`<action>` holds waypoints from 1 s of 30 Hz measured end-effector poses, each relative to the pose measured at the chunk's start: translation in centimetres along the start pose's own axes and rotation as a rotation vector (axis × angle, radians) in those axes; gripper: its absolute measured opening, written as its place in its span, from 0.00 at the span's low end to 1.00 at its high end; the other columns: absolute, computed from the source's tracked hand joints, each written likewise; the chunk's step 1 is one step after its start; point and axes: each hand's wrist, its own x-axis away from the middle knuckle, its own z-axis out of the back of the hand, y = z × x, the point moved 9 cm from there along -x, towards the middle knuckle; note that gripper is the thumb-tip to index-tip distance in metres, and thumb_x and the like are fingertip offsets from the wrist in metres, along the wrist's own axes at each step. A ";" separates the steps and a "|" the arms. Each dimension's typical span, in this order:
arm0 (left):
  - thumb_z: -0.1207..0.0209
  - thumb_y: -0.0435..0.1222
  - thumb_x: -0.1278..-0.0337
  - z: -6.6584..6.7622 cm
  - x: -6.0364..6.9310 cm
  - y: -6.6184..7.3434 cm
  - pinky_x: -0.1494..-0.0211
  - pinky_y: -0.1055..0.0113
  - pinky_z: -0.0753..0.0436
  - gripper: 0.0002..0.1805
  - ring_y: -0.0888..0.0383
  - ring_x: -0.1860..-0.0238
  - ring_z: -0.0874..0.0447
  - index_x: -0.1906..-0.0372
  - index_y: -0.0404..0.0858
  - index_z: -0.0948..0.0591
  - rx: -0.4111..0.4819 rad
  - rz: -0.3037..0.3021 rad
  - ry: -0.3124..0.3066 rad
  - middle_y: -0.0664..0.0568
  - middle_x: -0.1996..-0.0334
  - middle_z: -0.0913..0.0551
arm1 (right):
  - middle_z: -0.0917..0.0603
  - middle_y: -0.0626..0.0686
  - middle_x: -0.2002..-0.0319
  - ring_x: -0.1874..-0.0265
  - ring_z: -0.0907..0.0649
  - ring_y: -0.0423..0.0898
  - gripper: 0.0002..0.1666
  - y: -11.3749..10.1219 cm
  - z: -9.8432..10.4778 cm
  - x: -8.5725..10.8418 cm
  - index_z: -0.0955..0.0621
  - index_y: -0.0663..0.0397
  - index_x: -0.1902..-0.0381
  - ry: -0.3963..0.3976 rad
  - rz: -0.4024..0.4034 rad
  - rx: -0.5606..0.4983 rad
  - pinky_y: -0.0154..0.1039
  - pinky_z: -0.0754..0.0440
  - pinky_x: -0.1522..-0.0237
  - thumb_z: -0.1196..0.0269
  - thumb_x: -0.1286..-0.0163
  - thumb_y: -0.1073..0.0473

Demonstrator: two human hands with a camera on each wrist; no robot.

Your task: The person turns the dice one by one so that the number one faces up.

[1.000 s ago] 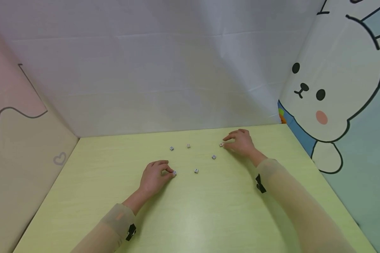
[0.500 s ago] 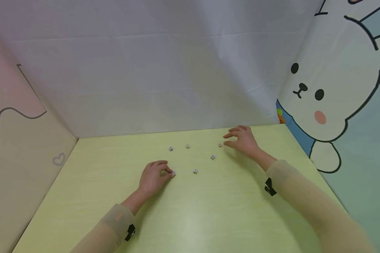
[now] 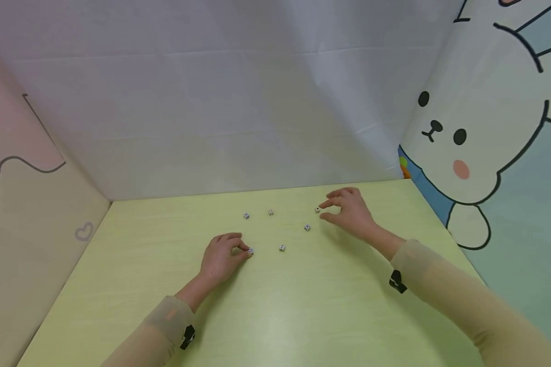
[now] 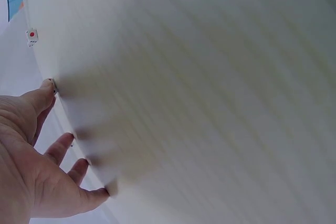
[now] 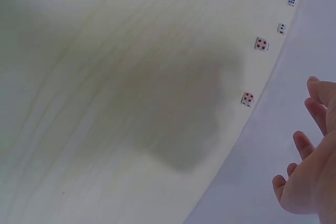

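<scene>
Six small white dice lie on the pale yellow table (image 3: 275,306). My left hand (image 3: 220,259) pinches one die (image 3: 251,251) between thumb and index finger at the table surface; the left wrist view shows that die (image 4: 54,86) at the thumb tip. Just left of my right hand (image 3: 351,214) is another die (image 3: 317,210), the hand's thumb and fingers apart. In the right wrist view the right hand (image 5: 315,156) touches no die, and the nearest die (image 5: 247,98) shows red dots.
Between the hands lie a die (image 3: 282,248) at the front and a die (image 3: 307,227) nearer the right hand. Farther back are a die (image 3: 246,216) and a die (image 3: 271,212). A white sheet (image 3: 211,117) rises behind the table; a printed panel (image 3: 523,204) stands at the right.
My right hand has let go of the rightmost die, drawn back to the right, then lowered slightly beside it with fingers apart. My left hand stays on its die.
</scene>
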 end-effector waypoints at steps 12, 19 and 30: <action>0.30 0.45 0.37 -0.1 -0.2 0.2 0.29 0.40 0.33 0.05 0.36 0.33 0.30 0.65 0.49 0.12 0.002 0.000 0.005 0.46 0.36 0.20 | 0.19 0.56 0.41 0.35 0.32 0.63 0.14 0.9 -4.0 1.4 0.08 0.46 0.58 -0.003 -0.091 0.115 0.62 0.32 0.36 0.26 0.37 0.46; 0.30 0.45 0.37 -0.1 -0.3 0.2 0.29 0.40 0.34 0.05 0.36 0.32 0.30 0.65 0.49 0.12 0.002 0.007 0.000 0.46 0.36 0.20 | 0.20 0.56 0.43 0.36 0.33 0.62 0.16 0.5 -5.0 1.4 0.09 0.46 0.59 0.017 -0.164 0.090 0.62 0.33 0.38 0.28 0.36 0.42; 0.31 0.46 0.37 -0.4 -0.7 -0.2 0.28 0.41 0.34 0.06 0.36 0.32 0.31 0.65 0.49 0.12 -0.008 0.009 -0.007 0.46 0.36 0.20 | 0.20 0.56 0.41 0.36 0.33 0.62 0.16 0.2 -5.8 0.9 0.09 0.46 0.59 0.007 -0.182 0.122 0.60 0.32 0.37 0.31 0.33 0.43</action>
